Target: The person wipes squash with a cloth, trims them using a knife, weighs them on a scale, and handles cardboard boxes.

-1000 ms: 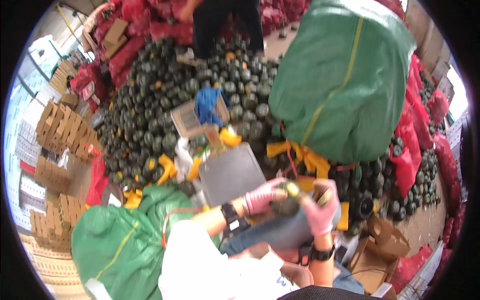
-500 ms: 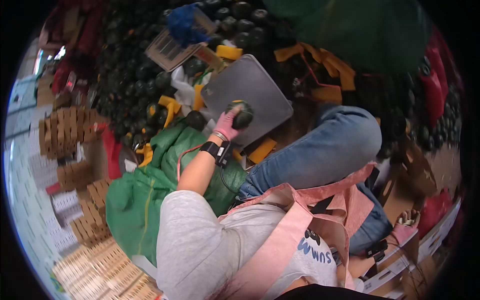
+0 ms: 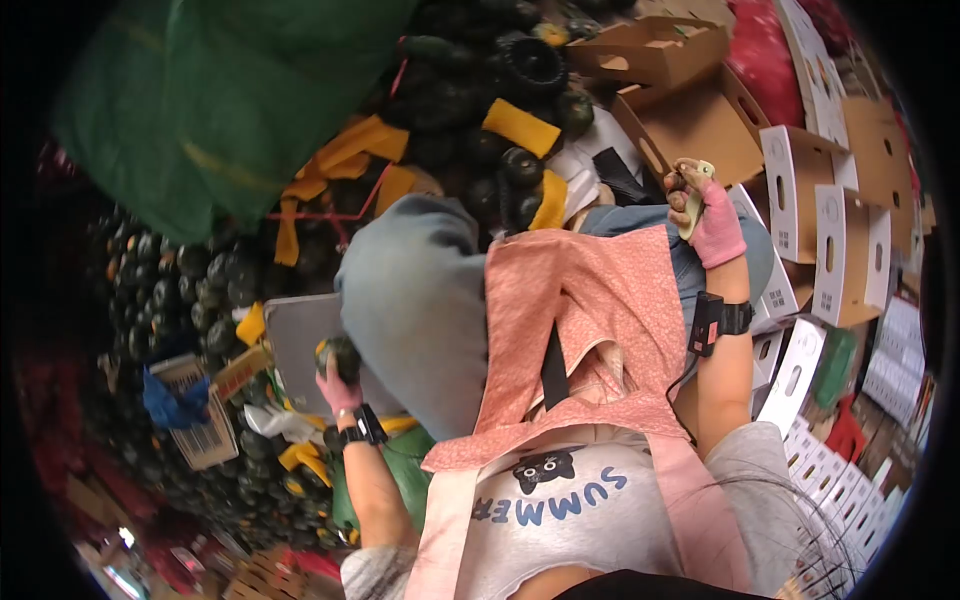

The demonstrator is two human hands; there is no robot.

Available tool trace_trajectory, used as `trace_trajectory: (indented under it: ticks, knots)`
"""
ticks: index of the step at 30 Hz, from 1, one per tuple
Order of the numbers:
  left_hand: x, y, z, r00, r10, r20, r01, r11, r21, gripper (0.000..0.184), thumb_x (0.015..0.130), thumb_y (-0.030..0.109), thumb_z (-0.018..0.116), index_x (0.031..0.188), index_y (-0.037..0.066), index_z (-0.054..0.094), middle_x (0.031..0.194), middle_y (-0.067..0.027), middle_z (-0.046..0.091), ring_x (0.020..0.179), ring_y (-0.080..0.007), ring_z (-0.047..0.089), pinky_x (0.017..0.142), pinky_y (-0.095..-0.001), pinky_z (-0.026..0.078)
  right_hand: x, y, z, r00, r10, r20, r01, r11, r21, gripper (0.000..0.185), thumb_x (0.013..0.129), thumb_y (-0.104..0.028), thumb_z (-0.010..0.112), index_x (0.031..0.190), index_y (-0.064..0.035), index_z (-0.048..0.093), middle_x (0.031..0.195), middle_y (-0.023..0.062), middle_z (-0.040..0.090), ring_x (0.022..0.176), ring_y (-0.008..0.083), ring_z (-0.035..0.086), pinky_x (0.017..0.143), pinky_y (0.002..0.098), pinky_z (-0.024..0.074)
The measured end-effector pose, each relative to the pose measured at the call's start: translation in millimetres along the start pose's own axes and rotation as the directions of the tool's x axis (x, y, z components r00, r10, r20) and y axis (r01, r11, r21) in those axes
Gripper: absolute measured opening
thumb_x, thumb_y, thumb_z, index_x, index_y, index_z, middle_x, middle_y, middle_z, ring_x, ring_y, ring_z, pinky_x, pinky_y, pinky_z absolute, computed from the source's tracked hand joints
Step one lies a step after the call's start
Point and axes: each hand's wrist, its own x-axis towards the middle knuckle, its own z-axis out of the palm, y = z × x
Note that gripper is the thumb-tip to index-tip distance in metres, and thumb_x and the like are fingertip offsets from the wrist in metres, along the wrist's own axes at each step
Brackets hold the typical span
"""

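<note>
At the left, my gloved left hand [image 3: 338,390] is closed around a small dark green pumpkin [image 3: 343,356] with an orange patch. The pumpkin is over a flat grey plate [image 3: 298,335], beside my bent knee; whether it touches the plate I cannot tell. My right hand [image 3: 717,228], in a pink glove with bare, soiled fingertips, is raised at the right above my other leg. Its fingers are curled round a small pale cream-green tool [image 3: 692,210] whose exact kind does not show.
A heap of dark green pumpkins [image 3: 190,275] spreads at left. Green sacking [image 3: 230,110] hangs above it. Yellow strips [image 3: 521,126] lie ahead. Brown cardboard trays [image 3: 690,120] and white cardboard trays [image 3: 795,185] stack at right. A blue bag [image 3: 175,400] sits on a carton.
My view has swung to the right, bringing my right hand and the trays further into sight. My right hand appears higher, with the pale tool visible. My left hand still holds the pumpkin.
</note>
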Motion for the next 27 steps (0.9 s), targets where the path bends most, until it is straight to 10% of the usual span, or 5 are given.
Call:
trace_trajectory:
  ticks: [3, 7, 13, 19, 27]
  knots:
    - [-5.4, -34.2, 14.7, 0.94, -0.29, 0.182, 0.332, 0.9, -0.283, 0.071, 0.077, 0.018, 0.066, 0.138, 0.011, 0.03, 0.13, -0.0099, 0.046, 0.118, -0.0281, 0.044, 0.101, -0.0385, 0.038, 9.9, -26.2, -12.8, 0.988, -0.037, -0.152, 0.02, 0.993, -0.113, 0.016, 0.089, -0.018, 0.056, 0.1, -0.0064, 0.056, 0.081, 0.0065, 0.059, 0.058, 0.0087, 0.049, 0.044, 0.0192, 0.037]
    - [-16.6, -93.5, 26.9, 0.879, 0.467, 0.098, -0.436, 0.702, 0.563, 0.083, 0.064, 0.015, 0.072, 0.138, 0.01, 0.034, 0.136, -0.014, 0.041, 0.128, -0.0279, 0.035, 0.107, -0.0393, 0.029, 60.7, -58.1, -14.0, 0.995, -0.069, -0.076, 0.051, 0.973, -0.225, 0.017, 0.09, -0.02, 0.055, 0.1, -0.0064, 0.057, 0.084, 0.0059, 0.06, 0.062, 0.0091, 0.054, 0.048, 0.02, 0.0421]
    - [-33.0, -52.7, -7.8, 0.849, -0.485, 0.208, 0.527, 0.803, -0.277, 0.083, 0.063, 0.015, 0.073, 0.137, 0.009, 0.036, 0.136, -0.0142, 0.04, 0.128, -0.0283, 0.035, 0.107, -0.0396, 0.029, 165.3, 27.2, 28.0, 0.979, 0.182, -0.094, -0.171, 0.473, -0.864, 0.024, 0.088, -0.013, 0.048, 0.107, -0.0097, 0.064, 0.094, 0.0053, 0.064, 0.068, 0.0178, 0.059, 0.057, 0.0303, 0.0514]
    - [-21.5, 15.5, -39.4, 0.682, -0.696, 0.225, 0.692, 0.514, -0.507, 0.082, 0.062, 0.016, 0.074, 0.136, 0.009, 0.037, 0.136, -0.0145, 0.04, 0.127, -0.0287, 0.035, 0.107, -0.04, 0.03, 226.5, 141.2, 8.5, 0.784, 0.39, -0.483, -0.595, 0.692, -0.408, 0.036, 0.074, -0.046, 0.07, 0.08, -0.0121, 0.057, 0.06, 0.0019, 0.043, 0.045, 0.014, 0.036, 0.042, 0.0304, 0.027]
    - [3.6, 59.6, -54.6, 0.614, -0.749, 0.25, 0.718, 0.399, -0.57, 0.082, 0.061, 0.016, 0.076, 0.134, 0.009, 0.039, 0.136, -0.0148, 0.04, 0.127, -0.0292, 0.035, 0.106, -0.0405, 0.03, 216.2, 130.6, -0.8, 0.991, 0.116, 0.072, -0.097, 0.969, -0.226, 0.023, 0.074, -0.022, 0.075, 0.086, -0.0163, 0.056, 0.07, -0.0041, 0.056, 0.053, 0.0051, 0.05, 0.039, 0.0187, 0.0367]
